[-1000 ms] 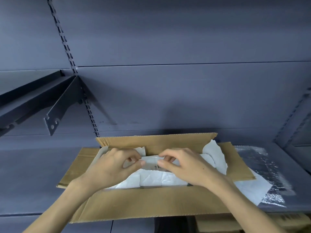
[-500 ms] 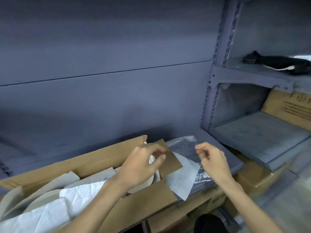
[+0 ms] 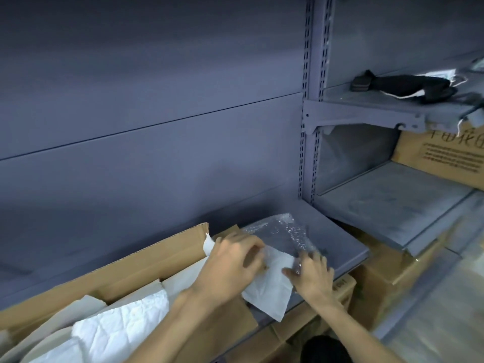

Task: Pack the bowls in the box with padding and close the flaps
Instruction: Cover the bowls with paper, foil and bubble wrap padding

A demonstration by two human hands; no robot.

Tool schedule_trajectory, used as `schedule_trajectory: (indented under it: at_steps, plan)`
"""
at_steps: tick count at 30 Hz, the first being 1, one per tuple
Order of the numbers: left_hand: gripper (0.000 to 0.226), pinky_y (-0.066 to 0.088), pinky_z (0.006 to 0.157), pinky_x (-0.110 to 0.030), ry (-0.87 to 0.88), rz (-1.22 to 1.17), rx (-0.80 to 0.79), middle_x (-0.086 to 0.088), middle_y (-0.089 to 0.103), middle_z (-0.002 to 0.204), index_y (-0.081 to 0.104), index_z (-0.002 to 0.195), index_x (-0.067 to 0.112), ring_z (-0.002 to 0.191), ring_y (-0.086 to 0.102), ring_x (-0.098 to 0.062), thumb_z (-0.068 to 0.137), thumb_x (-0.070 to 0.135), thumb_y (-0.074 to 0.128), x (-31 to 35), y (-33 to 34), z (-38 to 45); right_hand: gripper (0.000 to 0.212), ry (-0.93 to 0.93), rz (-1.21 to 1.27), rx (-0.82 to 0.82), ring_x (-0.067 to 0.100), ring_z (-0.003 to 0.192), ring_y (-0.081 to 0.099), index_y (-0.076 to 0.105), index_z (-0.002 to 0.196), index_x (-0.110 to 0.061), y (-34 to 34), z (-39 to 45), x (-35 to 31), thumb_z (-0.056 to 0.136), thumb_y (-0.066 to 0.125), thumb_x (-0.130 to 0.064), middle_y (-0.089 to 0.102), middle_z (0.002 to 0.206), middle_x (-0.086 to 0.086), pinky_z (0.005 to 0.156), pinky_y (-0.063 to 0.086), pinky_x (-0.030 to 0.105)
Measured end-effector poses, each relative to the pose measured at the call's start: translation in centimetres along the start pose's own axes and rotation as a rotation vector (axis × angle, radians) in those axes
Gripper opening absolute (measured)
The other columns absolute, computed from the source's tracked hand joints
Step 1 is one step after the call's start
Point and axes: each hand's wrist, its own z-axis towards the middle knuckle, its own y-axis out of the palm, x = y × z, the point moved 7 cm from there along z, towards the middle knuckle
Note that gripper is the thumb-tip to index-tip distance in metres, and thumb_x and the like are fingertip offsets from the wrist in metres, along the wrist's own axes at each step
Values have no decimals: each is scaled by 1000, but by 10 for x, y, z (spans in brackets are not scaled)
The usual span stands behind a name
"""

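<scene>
The open cardboard box (image 3: 131, 263) lies at the lower left on a grey shelf (image 3: 340, 244). Inside it, quilted white padding (image 3: 117, 328) covers cream bowl rims (image 3: 49, 339). Right of the box, a sheet of bubble wrap (image 3: 282, 231) lies on the shelf, its middle lifted, and a white foam sheet (image 3: 269, 292) hangs over the shelf's front edge. My left hand (image 3: 230, 268) reaches across the box's right flap and its fingers curl at the wrap's left edge. My right hand (image 3: 311, 276) grips the wrap's near right corner.
An upright post (image 3: 306, 127) divides the shelving. The bay to the right holds a black strap (image 3: 406, 85) on its upper shelf and a printed carton (image 3: 445, 158) on the lower one. More cartons (image 3: 379, 271) stand below the shelf.
The view has swung right, away from the box. Both hands left the padding in the box and moved to the bubble wrap on the shelf, taking hold of it.
</scene>
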Motion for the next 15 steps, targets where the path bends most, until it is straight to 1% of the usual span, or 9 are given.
schedule_trajectory:
  at_steps: [2,4,6,8,9,12,13,14,15]
  plan:
    - [12,47,88,-32,-2,-22,45,13,71,99,71,101,20,94,60,-9,94,20,62,-3,-13,-5,41,3,74,0,30,134,44,63,121,-23,-1,4,-1,91,70,-49,55,136,6,108,37,52]
    - [10,47,84,-28,-20,-43,88,15,70,94,71,100,22,91,60,-8,94,17,64,-7,-25,-9,29,-8,96,48,29,127,48,65,110,-24,-7,3,-3,92,70,-46,57,126,4,104,39,51]
    - [11,44,80,-20,-41,-67,132,17,69,88,70,97,24,87,61,-5,93,16,65,-12,-35,-14,22,-43,111,139,28,120,50,67,109,-27,-17,2,-6,94,69,-43,57,117,1,99,41,49]
    - [13,40,75,-11,-63,-86,162,19,68,84,70,94,26,85,62,-1,93,13,67,-17,-43,-19,17,-97,182,238,26,117,50,72,111,-31,-26,-1,-9,94,71,-36,57,116,0,97,41,49]
    - [14,39,74,-8,-75,-93,173,21,67,84,71,93,26,84,63,-1,93,13,67,-20,-46,-21,14,-128,239,274,25,115,50,74,109,-31,-31,-3,-12,94,71,-31,58,115,-1,97,42,48]
    - [15,40,78,-6,-134,-109,191,22,68,86,71,93,29,89,65,-3,94,15,66,-31,-53,-27,10,-217,416,285,21,107,57,74,99,-28,-41,-3,-20,95,71,-20,61,109,-2,92,50,46]
    - [15,41,78,-6,-152,-111,193,22,68,86,71,93,29,91,65,-3,94,15,66,-34,-55,-29,10,-252,416,280,20,103,60,74,98,-27,-43,-3,-25,95,71,-18,64,106,-4,88,53,44]
    - [14,41,77,-6,-168,-112,193,23,68,87,72,93,29,92,65,-2,94,16,66,-36,-55,-31,11,-282,369,272,19,100,63,74,98,-27,-44,-2,-28,93,72,-17,66,103,-5,84,55,42]
    - [14,41,74,-6,-182,-112,189,23,68,88,72,94,29,93,64,-2,94,17,66,-38,-56,-34,10,-302,283,250,19,101,65,73,99,-27,-41,-1,-32,92,73,-20,68,102,-7,83,55,41]
